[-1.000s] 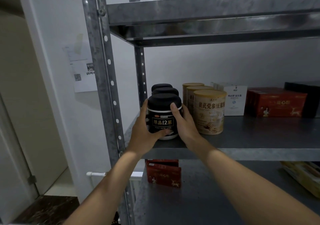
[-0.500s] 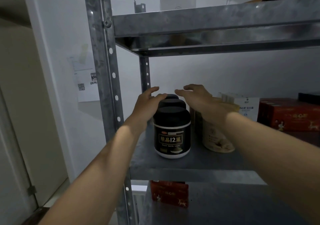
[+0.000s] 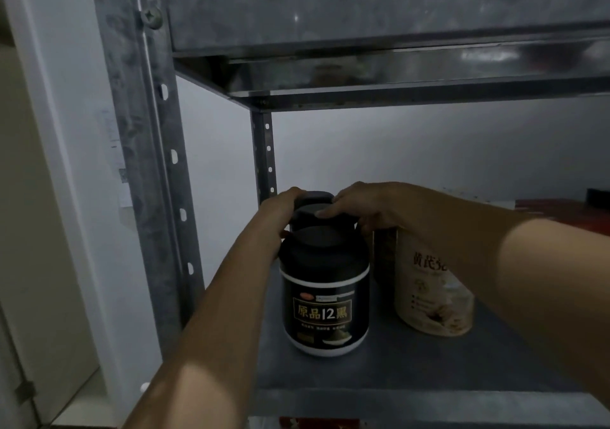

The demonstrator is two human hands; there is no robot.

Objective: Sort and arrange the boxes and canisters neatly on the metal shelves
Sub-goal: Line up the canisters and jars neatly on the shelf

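Observation:
Three black canisters stand in a row front to back at the left end of the metal shelf [image 3: 412, 372]. The front black canister [image 3: 325, 300] has a gold label and stands free. Behind it, my left hand [image 3: 280, 217] curls round the left side of the second black canister [image 3: 313, 212]. My right hand [image 3: 366, 207] grips that canister from the right, fingers lying over its lid. The third canister's lid [image 3: 315, 196] peeks out between my hands. A cream canister [image 3: 429, 300] stands just right, partly hidden by my right forearm.
The upper shelf [image 3: 379, 19] hangs low over my hands. A perforated steel post [image 3: 148, 171] rises at the left, and a rear post [image 3: 262, 151] stands behind the canisters. A red box [image 3: 561, 207] sits far right. Another red box [image 3: 317, 423] shows below.
Both hands let go of the front black canister, lifted over it and closed on the canister behind it. The view has moved closer to the shelf.

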